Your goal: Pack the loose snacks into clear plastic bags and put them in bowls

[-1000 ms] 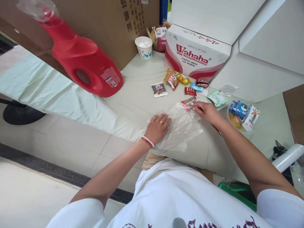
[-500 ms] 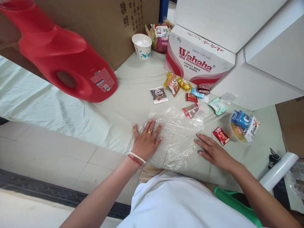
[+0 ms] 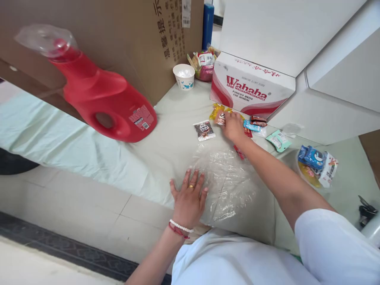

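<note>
Head view: the left hand [image 3: 189, 200] rests palm down at the lower middle of the frame, fingers spread wide, on the left margin of a crinkled plastic sheet [image 3: 228, 186]. It sits close to the near edge, where the cloth [image 3: 175, 146] ends above the tiled floor [image 3: 97, 209].

The right hand [image 3: 233, 126] is at the upper middle, its fingers bent down at a brown packet [image 3: 221, 118]; whether they grip it cannot be told, as the hand hides the contact. The packet lies beside a yellow packet [image 3: 216, 110], near the lower edge of the box [image 3: 252, 85], which bounds the room beyond. A blue packet [image 3: 251, 125] lies just right of the hand.

Left of centre, a stretch of cloth separates the dark packet [image 3: 204, 130] from the red bottle [image 3: 109, 103]. Toward the right side, the green packet [image 3: 279, 141] and a cluster of snack packets [image 3: 317, 168] lie past the right forearm.
</note>
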Demonstrator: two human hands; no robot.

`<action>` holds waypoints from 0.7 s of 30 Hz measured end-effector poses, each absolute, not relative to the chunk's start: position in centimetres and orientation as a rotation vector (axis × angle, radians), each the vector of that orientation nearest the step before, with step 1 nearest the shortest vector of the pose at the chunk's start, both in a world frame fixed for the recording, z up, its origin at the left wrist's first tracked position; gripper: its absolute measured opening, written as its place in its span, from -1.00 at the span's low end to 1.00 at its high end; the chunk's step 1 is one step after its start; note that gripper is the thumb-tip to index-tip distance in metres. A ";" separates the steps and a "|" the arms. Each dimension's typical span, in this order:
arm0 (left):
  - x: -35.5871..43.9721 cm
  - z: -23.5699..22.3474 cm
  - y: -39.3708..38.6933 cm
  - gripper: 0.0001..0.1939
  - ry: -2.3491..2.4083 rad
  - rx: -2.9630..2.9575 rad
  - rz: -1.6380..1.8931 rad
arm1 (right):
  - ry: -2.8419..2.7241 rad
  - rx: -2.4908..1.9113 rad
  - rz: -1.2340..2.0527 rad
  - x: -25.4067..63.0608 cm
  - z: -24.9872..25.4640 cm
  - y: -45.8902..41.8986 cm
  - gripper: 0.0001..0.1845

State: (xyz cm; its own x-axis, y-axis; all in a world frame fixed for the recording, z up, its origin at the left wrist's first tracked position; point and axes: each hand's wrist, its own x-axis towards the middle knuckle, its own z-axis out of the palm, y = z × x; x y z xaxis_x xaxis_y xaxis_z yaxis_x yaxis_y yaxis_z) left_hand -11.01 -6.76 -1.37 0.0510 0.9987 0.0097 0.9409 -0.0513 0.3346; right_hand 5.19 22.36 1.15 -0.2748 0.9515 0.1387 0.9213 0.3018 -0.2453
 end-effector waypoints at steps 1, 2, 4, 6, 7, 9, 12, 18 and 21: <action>-11.5 -1.4 -6.8 -0.50 1.964 2.101 0.331 | -2.305 -1.669 0.128 6.2 1.7 21.6 -0.38; -11.9 -1.6 -6.8 -0.50 1.946 2.113 0.316 | -2.297 -1.627 0.085 7.3 2.6 20.4 -0.37; -12.3 -1.8 -6.9 -0.48 1.923 2.134 0.307 | -2.320 -1.520 0.029 9.3 4.7 17.0 -0.34; -12.1 -2.1 -6.9 -0.46 1.934 2.135 0.315 | -2.410 -1.381 0.073 10.5 6.4 12.7 -0.34; -11.9 -2.2 -6.9 -0.46 1.940 2.132 0.320 | -2.464 -1.307 0.136 10.8 6.8 10.4 -0.35; -11.6 -2.3 -6.9 -0.47 1.940 2.123 0.316 | -2.557 -1.189 0.284 10.7 6.3 6.2 -0.38; -11.8 -2.3 -7.2 -0.46 1.982 2.108 0.357 | -2.669 -1.191 0.437 10.3 3.7 1.7 -0.39; -15.7 -2.9 -9.4 -0.29 1.438 2.494 0.610 | -2.526 -1.067 0.510 14.4 1.1 -3.6 -0.25; -18.0 -3.6 -10.6 -0.29 1.211 2.561 0.507 | -2.586 -0.878 0.614 17.3 0.3 -7.1 -0.38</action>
State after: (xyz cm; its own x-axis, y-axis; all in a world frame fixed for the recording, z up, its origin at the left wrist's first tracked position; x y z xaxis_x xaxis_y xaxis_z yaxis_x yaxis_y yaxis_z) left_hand -18.03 -10.58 -3.64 0.5909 0.7819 0.1985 0.6903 -0.6174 0.3773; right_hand 17.26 -7.15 0.28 -0.7511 0.6362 0.1761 0.4891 0.7155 -0.4989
